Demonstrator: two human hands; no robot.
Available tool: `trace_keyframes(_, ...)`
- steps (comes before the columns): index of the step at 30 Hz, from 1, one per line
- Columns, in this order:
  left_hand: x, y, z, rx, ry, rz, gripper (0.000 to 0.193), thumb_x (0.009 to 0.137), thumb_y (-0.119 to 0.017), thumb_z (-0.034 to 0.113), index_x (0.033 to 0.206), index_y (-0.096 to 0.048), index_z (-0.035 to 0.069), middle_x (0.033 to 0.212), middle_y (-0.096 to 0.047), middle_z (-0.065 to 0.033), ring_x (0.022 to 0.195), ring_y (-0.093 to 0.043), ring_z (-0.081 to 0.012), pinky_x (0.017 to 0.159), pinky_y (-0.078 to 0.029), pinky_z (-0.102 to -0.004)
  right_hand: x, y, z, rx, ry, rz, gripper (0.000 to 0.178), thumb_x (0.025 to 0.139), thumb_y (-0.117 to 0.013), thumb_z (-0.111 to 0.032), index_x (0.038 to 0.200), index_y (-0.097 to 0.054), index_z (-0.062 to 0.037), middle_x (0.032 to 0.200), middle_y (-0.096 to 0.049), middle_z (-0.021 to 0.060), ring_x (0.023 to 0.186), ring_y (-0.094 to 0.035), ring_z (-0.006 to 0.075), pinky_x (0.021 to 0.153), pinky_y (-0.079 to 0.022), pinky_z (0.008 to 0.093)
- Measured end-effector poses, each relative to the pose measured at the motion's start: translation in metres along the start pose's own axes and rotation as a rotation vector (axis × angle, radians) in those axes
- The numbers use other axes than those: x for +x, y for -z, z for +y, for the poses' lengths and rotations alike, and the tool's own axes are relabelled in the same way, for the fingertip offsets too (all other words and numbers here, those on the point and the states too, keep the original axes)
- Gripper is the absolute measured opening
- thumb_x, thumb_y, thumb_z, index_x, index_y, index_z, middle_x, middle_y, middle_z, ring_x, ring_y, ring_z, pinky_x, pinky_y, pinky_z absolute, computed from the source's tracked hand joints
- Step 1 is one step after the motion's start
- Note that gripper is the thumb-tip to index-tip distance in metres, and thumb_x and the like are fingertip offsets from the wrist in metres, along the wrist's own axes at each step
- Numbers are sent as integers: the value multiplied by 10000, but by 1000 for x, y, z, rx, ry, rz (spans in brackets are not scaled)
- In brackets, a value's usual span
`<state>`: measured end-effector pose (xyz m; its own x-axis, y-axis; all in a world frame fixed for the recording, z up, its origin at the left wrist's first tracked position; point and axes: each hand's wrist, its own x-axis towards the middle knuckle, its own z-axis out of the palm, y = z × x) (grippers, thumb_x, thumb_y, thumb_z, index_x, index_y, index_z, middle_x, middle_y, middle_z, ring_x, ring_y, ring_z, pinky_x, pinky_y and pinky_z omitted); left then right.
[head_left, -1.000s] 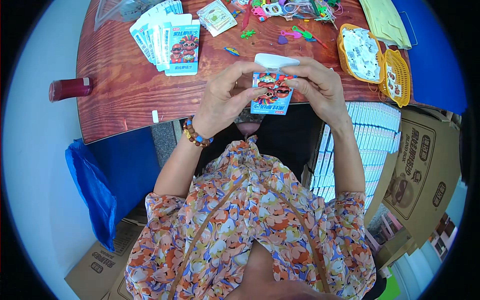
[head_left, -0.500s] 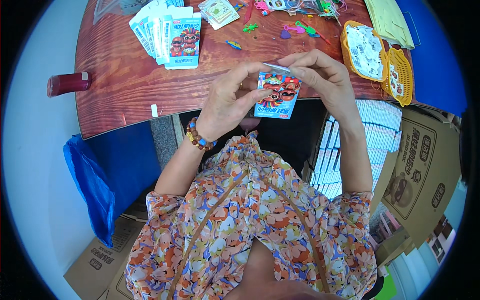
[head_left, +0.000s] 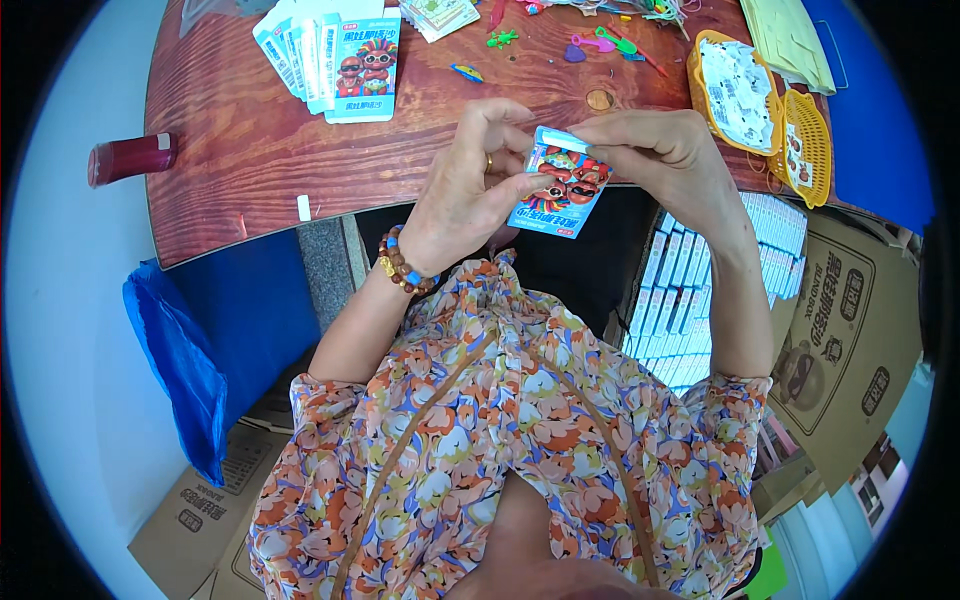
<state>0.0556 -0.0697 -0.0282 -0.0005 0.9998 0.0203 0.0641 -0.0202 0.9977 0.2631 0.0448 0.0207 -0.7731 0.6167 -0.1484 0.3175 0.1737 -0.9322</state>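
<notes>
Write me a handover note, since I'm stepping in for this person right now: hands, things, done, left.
Left hand: fingers pinch the left edge of the small colourful packet.
Right hand: fingers grip its top edge. Packet is held above the wooden table's near edge.
Done: a fanned stack of similar packets lies far left on the table.
Left: the held packet is not yet set down; yellow baskets sit right.

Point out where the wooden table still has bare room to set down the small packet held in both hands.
The widest bare patch of the table lies between the fanned stack of packets and the near edge, right of the dark red cylinder. A smaller one sits ahead of the left hand. It is crowded by the yellow baskets and small plastic toys.
</notes>
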Motion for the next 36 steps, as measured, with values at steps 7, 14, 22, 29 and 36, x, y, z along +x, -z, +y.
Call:
trace_keyframes(7,-4,-8,-4,-8,15,16,561,873,-725,50,1328,-399,74,991,-658,-126,851,-696,-179,716,-555,-318,-10,-5,-8,-355,284,39,240,869,-685,-19,1106,-716,6,1036,-742,128,979,-724,253,855,-566,327)
trace_keyframes(14,-5,-8,-1,24,-5,-3,439,894,-693,44,1310,-560,88,983,-673,-74,854,-686,-121,713,-542,-279,-27,-24,7,-497,300,174,367,844,-721,-37,1206,-675,-9,1241,-681,133,1108,-678,281,915,-548,349)
trace_keyframes(22,-4,-22,-2,-149,45,-2,382,912,-679,43,1280,-578,57,1010,-695,-74,875,-690,-118,759,-557,-268,-35,-23,24,60,90,241,368,863,-697,-1,1230,-684,-27,1265,-675,102,1147,-641,190,964,-513,303)
trace_keyframes(29,-8,-27,-3,-152,41,2,351,923,-674,46,1262,-582,51,1027,-690,-67,901,-682,-112,772,-548,-259,-35,-23,33,181,140,220,318,867,-696,11,1183,-704,-19,1248,-672,119,1119,-645,180,929,-536,298)
trace_keyframes(36,-8,-28,0,-179,81,6,394,927,-671,39,1309,-582,60,1035,-687,-52,885,-664,-94,761,-535,-248,-45,-26,33,73,108,321,292,861,-716,-11,1153,-710,-4,1166,-702,113,1029,-672,155,906,-542,273)
